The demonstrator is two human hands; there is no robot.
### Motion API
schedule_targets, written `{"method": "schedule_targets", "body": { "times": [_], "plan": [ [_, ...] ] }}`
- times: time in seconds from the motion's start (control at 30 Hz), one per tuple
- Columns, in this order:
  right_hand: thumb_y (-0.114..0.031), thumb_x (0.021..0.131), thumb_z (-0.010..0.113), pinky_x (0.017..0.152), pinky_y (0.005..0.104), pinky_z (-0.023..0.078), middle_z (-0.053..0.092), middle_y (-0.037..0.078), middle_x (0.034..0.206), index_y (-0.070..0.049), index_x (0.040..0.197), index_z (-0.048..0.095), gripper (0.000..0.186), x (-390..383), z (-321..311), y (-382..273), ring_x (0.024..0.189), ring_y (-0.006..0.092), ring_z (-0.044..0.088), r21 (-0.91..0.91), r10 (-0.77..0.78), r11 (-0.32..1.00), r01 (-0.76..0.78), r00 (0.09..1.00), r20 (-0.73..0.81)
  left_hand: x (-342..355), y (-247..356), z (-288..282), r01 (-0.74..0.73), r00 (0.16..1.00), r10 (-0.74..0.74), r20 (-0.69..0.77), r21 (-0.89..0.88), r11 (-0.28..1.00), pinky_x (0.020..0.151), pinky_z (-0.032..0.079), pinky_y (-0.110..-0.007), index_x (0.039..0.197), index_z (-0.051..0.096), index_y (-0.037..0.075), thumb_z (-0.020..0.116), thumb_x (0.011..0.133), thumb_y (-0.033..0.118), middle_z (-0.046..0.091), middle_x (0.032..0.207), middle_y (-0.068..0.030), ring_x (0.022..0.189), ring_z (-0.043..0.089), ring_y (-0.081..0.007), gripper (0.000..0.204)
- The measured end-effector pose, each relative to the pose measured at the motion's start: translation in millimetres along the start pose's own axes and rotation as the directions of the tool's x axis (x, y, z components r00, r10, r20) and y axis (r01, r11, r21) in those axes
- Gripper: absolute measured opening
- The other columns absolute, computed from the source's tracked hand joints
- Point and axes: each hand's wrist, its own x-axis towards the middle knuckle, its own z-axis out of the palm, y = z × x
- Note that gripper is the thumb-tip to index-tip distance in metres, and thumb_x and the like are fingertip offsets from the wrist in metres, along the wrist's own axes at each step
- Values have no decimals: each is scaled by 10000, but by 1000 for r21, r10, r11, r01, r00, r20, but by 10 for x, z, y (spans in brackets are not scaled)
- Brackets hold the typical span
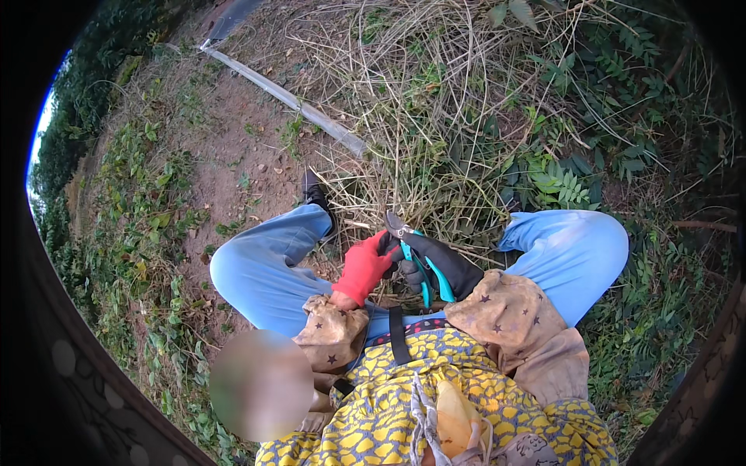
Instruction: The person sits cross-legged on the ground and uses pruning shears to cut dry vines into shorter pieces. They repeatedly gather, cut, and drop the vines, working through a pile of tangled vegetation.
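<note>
My right hand (447, 260), in a black glove, is closed around pruning shears (437, 278) with teal handles. Their metal blades point up and away from me, over a heap of dry stalks (388, 182). Close against the shears' left side is my left hand (364, 268), in a red glove with dark fingertips. Its fingers are curled together just below the blades, and what they hold, if anything, is hidden. Both hands are between my bent knees, low in front of my lap.
A long grey post (287, 97) lies on bare soil (233, 155) ahead to the left. Tangled dry stems spread ahead, with leafy green plants (563, 182) on the right and low vines (148, 233) on the left. My dark shoe (315, 193) rests beside the stalks.
</note>
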Motion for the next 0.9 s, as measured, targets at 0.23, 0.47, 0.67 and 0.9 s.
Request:
{"method": "schedule_targets", "body": {
  "times": [0.23, 0.47, 0.67, 0.9],
  "plan": [
    [-491, 959, 542, 547, 325, 507, 583, 33, 737, -45, 1013, 563, 450, 172, -138, 97, 591, 156, 603, -30, -219, 976, 218, 972, -85, 63, -104, 29, 45, 999, -44, 8, -60, 997, 707, 534, -398, 1131, 655, 135, 664, 879, 306, 712, 885, -134, 830, 691, -322, 305],
    [-427, 944, 591, 594, 296, 509, 581, 44, 761, -43, 1044, 568, 398, 457, -398, 119, 629, 135, 604, -541, -503, 775, 328, 838, -213, -81, 127, -93, 97, 961, -30, 275, -232, 968, 580, 496, -244, 1087, 648, 10, 641, 935, 143, 663, 776, -5, 635, 595, -56, 202],
    [-419, 941, 610, 597, 273, 506, 578, 36, 773, -61, 1066, 573, 381, 570, -479, 92, 663, 110, 591, -538, -487, 780, 319, 849, -203, -307, 138, -153, 99, 908, -29, 419, -146, 984, 602, 497, -254, 1094, 661, 26, 682, 902, 181, 687, 781, -26, 658, 621, -79, 247],
    [-403, 944, 606, 538, 261, 482, 561, 10, 718, -71, 971, 560, 337, 435, -325, 11, 561, 106, 556, -590, -400, 777, 219, 896, -193, -368, 231, -306, -21, 937, -67, 344, 246, 969, 677, 532, -364, 1103, 681, 107, 740, 818, 298, 703, 829, -126, 747, 686, -273, 348]
  ]
}}
